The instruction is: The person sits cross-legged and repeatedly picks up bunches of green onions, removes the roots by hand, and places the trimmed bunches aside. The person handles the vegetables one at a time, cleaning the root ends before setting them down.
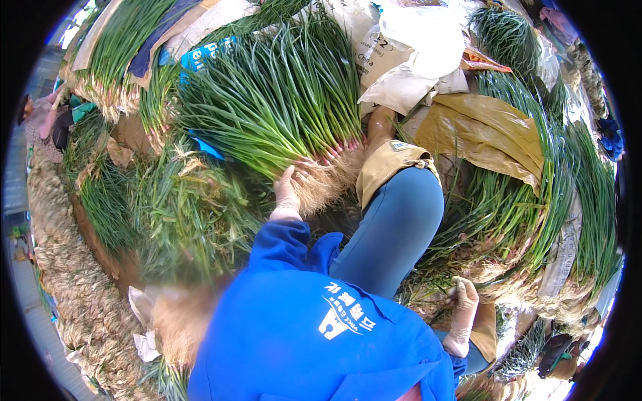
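A wide row of spring onions [301, 110] lies in front of me, green leaves pointing away and pale roots [326, 183] towards me. At the left end of the roots is my left hand [287, 195], in a pale thin glove. Its thumb lies over the lower stems and its fingers are hidden under them. My right hand [464, 303], gloved too, is low on the right beside my leg. Its fingers are bent together, and whether something small is between the tips is unclear. Close by it, more spring onions [491, 225] lie with roots towards me.
Loose leaf trimmings [190, 215] cover the ground at left. A long bank of onion roots [75, 260] runs along the far left. Printed sacks [376, 55] and a yellow-brown plastic sheet [481, 133] lie ahead and right. Another person [47, 120] is at the left edge.
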Tool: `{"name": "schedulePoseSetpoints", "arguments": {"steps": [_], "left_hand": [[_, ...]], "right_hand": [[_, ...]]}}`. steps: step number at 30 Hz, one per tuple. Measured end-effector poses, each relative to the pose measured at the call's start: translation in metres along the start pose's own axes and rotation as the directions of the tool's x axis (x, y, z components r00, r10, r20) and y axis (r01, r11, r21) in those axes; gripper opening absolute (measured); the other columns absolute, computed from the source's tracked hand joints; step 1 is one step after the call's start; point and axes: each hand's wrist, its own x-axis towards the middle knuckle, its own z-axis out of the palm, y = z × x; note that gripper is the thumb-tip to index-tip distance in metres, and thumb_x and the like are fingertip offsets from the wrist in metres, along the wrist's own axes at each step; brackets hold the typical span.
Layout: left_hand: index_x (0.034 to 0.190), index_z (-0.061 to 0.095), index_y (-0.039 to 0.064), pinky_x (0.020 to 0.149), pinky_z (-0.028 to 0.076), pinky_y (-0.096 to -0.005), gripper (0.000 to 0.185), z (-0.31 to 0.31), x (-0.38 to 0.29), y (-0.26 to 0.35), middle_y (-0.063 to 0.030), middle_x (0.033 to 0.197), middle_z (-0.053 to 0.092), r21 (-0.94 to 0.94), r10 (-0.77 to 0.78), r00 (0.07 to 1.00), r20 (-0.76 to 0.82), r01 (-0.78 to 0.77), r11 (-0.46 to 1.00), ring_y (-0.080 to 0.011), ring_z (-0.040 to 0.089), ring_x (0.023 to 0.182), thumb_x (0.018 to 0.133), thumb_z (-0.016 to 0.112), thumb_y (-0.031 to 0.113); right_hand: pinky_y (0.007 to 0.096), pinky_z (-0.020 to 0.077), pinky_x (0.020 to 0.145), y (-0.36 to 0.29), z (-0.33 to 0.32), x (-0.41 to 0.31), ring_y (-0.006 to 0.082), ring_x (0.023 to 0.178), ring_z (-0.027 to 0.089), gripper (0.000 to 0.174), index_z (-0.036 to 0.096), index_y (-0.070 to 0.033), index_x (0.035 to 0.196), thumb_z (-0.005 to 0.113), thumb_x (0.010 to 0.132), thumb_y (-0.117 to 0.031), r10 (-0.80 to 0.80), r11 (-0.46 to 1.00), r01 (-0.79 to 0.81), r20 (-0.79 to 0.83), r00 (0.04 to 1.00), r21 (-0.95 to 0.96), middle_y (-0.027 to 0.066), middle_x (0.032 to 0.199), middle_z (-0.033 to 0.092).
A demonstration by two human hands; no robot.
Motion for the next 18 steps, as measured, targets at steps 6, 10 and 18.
{"name": "schedulePoseSetpoints", "arguments": {"steps": [6,10,18], "left_hand": [[0.148,0.002,-0.004,0.117,0.02,-0.0358,0.113,0.018,0.022,-0.009,-0.0244,0.153,0.017,0.787,0.257,0.965,-0.046,-0.124,0.604,-0.0311,0.026,0.14,0.071,0.081,0.017],[0.147,-0.003,-0.006,0.118,0.017,-0.0327,0.125,0.025,0.053,-0.026,-0.0301,0.153,0.009,0.975,0.224,0.966,0.127,-0.163,0.152,-0.0365,0.017,0.143,0.062,0.083,0.023],[0.142,0.018,-0.007,0.106,0.037,-0.0333,0.115,-0.011,0.08,-0.01,-0.0246,0.136,0.042,0.923,-0.005,0.983,0.183,-0.17,0.346,-0.0336,0.046,0.124,0.058,0.088,0.028]], "right_hand": [[0.0192,0.0438,0.061,-0.014,0.0,-0.012,0.0073,0.071,0.057,0.015,0.066,-0.003,0.103,0.059,0.091,-0.008,-0.02,1.0,0.021,0.081,0.997,-0.008,0.0,0.084,0.064],[0.0288,0.0503,0.076,-0.038,-0.018,-0.028,0.017,0.085,0.064,0.02,0.063,0.002,0.106,0.061,0.09,-0.01,-0.156,0.986,0.141,0.208,0.966,0.083,0.0095,0.1,0.067],[0.0304,0.0508,0.08,0.037,-0.019,0.01,0.0193,0.094,0.063,0.035,0.061,-0.003,0.118,0.065,0.087,-0.02,-0.019,0.839,0.101,0.157,0.987,-0.534,0.0093,0.107,0.066]]}}
